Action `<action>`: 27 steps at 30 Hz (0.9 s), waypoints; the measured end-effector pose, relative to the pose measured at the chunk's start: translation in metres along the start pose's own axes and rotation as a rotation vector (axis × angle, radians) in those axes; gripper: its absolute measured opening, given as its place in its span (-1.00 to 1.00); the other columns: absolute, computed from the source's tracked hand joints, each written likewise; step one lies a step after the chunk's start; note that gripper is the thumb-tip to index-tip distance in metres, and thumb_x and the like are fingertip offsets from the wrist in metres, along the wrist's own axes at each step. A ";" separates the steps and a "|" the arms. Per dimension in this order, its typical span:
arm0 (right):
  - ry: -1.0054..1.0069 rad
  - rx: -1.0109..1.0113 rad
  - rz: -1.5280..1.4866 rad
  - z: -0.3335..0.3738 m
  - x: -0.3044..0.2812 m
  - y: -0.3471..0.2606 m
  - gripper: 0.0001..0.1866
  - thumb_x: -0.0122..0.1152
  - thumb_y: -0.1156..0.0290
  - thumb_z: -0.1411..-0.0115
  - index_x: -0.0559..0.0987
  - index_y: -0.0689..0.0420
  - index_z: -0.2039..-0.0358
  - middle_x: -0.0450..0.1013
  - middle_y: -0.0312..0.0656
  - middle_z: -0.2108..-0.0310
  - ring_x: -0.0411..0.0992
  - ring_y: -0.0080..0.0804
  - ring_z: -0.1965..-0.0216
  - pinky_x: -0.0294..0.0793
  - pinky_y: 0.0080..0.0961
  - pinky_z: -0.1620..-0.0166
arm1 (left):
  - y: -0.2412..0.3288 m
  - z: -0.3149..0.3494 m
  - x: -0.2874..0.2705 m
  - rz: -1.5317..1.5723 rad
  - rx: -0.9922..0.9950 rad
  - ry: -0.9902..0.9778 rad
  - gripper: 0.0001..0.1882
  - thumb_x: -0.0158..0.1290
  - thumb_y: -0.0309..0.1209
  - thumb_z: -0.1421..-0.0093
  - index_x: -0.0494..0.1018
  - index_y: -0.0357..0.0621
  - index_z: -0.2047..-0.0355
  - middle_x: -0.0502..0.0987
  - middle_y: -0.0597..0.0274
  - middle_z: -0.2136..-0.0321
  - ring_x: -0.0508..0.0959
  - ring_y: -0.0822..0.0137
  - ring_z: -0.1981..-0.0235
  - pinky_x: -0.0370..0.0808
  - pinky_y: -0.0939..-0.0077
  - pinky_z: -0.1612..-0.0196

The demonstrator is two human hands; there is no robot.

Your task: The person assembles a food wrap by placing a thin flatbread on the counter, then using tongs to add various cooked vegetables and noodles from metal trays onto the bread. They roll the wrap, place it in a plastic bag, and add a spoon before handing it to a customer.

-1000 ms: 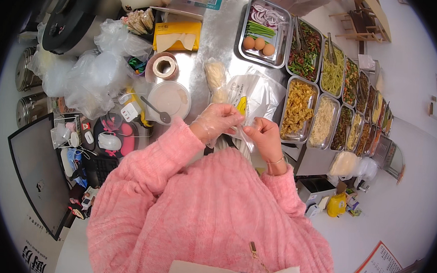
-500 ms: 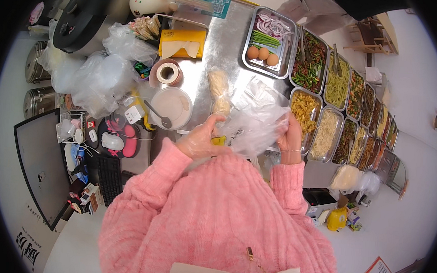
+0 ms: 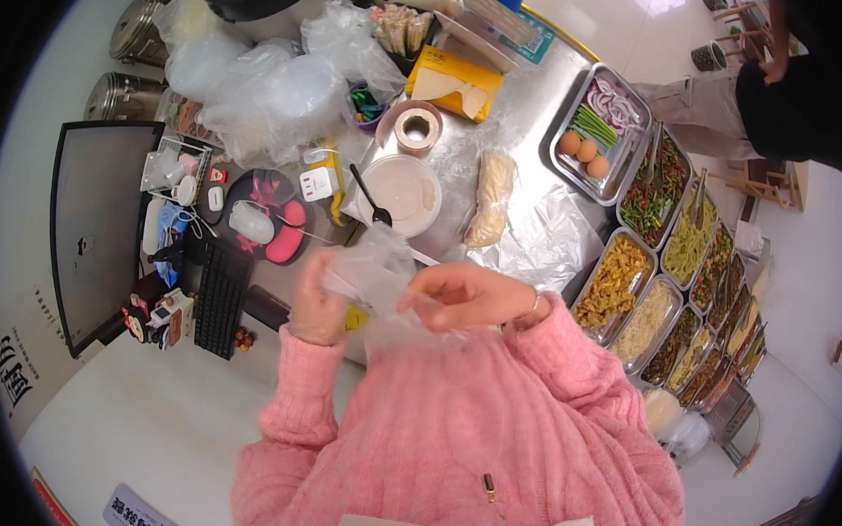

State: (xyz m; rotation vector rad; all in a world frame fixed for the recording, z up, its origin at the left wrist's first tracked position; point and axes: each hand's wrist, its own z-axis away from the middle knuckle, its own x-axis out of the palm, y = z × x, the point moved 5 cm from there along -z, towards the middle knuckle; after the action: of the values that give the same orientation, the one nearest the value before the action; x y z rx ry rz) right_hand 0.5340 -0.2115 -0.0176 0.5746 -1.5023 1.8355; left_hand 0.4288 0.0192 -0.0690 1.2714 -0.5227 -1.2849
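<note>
My left hand (image 3: 318, 298), smeared by motion, is closed on a piece of thin clear plastic (image 3: 378, 261). Over its wrist a clear film shines, like a disposable glove. My right hand (image 3: 472, 297) has its fingers curled at the other side of this plastic; whether it grips it, I cannot tell. Beyond my right hand, a pale wrapped roll (image 3: 493, 195) lies on the steel counter (image 3: 535, 88). Right of the roll a clear plastic bag (image 3: 548, 239) lies spread out. A round white tub (image 3: 401, 193) with a black spoon (image 3: 377, 202) on it is ahead of my left hand.
Steel trays of fillings line the right, among them a tray with eggs (image 3: 586, 157) and one with yellow pieces (image 3: 616, 278). A roll of film (image 3: 417, 129), yellow tissue pack (image 3: 454, 82), keyboard (image 3: 221, 298) and monitor (image 3: 99, 237) stand left. A person in black (image 3: 809, 117) is at the upper right.
The printed plastic bag has left my hands and lies on the counter by the roll. My right hand has come left, close to my left hand. The whole view has turned.
</note>
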 end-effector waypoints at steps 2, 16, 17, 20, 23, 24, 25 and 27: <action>0.381 -0.099 -0.143 0.005 -0.054 0.014 -0.60 0.24 0.17 -0.39 0.51 0.21 -0.06 0.50 -0.27 0.26 0.50 -0.55 0.25 0.54 -0.57 0.27 | -0.040 0.002 -0.047 -0.012 -0.188 0.382 -0.70 0.04 -0.48 -0.31 0.50 -0.31 -0.02 0.63 0.07 0.13 0.60 0.26 0.09 0.50 0.42 -0.02; 1.154 -0.210 1.667 -0.135 -0.091 0.040 -0.56 0.36 0.19 -0.12 0.55 0.08 0.03 0.48 -0.11 0.10 0.38 -0.09 0.07 0.19 -0.13 0.02 | -0.138 -0.075 0.031 0.831 -0.396 0.292 -0.40 0.00 -0.05 -0.42 0.32 -0.22 -0.29 0.52 0.06 -0.10 0.55 0.11 -0.08 0.54 0.21 -0.11; 1.110 -0.148 1.730 -0.145 -0.092 0.040 -0.59 0.35 0.18 -0.12 0.56 0.06 0.05 0.49 -0.13 0.12 0.38 -0.10 0.08 0.19 -0.13 0.04 | -0.134 -0.086 0.038 0.796 -0.377 0.270 -0.41 0.00 -0.06 -0.41 0.33 -0.21 -0.28 0.53 0.07 -0.10 0.55 0.11 -0.08 0.53 0.22 -0.11; 1.167 -0.047 1.613 -0.156 -0.102 0.045 -0.79 0.29 0.26 -0.11 0.65 0.02 0.25 0.56 -0.21 0.32 0.43 -0.12 0.16 0.15 -0.09 0.10 | -0.120 -0.120 0.047 0.684 -0.303 0.199 -0.43 0.01 -0.09 -0.40 0.34 -0.20 -0.27 0.53 0.07 -0.09 0.55 0.11 -0.08 0.52 0.22 -0.13; 1.172 0.055 1.545 -0.150 -0.110 0.053 -0.87 0.31 0.30 -0.09 0.63 0.03 0.35 0.56 -0.21 0.42 0.47 -0.13 0.20 0.15 -0.06 0.08 | -0.107 -0.144 0.049 0.562 -0.227 0.082 -0.46 0.02 -0.13 -0.39 0.36 -0.19 -0.26 0.54 0.08 -0.07 0.55 0.12 -0.08 0.51 0.23 -0.14; 1.146 0.064 1.516 -0.147 -0.111 0.054 -0.88 0.32 0.32 -0.09 0.62 0.04 0.38 0.56 -0.21 0.44 0.49 -0.14 0.21 0.15 -0.05 0.06 | -0.103 -0.148 0.050 0.521 -0.200 0.039 -0.46 0.02 -0.14 -0.39 0.36 -0.19 -0.25 0.54 0.08 -0.07 0.54 0.12 -0.08 0.50 0.23 -0.14; 1.206 0.121 1.470 -0.140 -0.114 0.053 -0.88 0.32 0.31 -0.10 0.62 0.03 0.38 0.57 -0.23 0.44 0.49 -0.15 0.22 0.16 -0.05 0.06 | -0.098 -0.150 0.052 0.477 -0.172 -0.007 -0.47 0.02 -0.15 -0.39 0.37 -0.18 -0.25 0.55 0.08 -0.07 0.54 0.12 -0.08 0.50 0.23 -0.15; 1.262 0.134 1.374 -0.124 -0.118 0.047 -0.88 0.33 0.29 -0.12 0.63 0.02 0.36 0.58 -0.27 0.45 0.51 -0.17 0.22 0.17 -0.05 0.07 | -0.089 -0.147 0.058 0.386 -0.106 -0.084 -0.49 0.03 -0.17 -0.38 0.38 -0.17 -0.24 0.55 0.08 -0.06 0.54 0.12 -0.08 0.49 0.24 -0.16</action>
State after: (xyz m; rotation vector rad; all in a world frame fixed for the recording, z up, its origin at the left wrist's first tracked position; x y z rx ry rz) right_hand 0.5881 -0.1233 -0.1614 -1.7104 -0.7343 2.3102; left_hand 0.5370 0.0439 -0.2120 0.9739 -0.7124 -1.0285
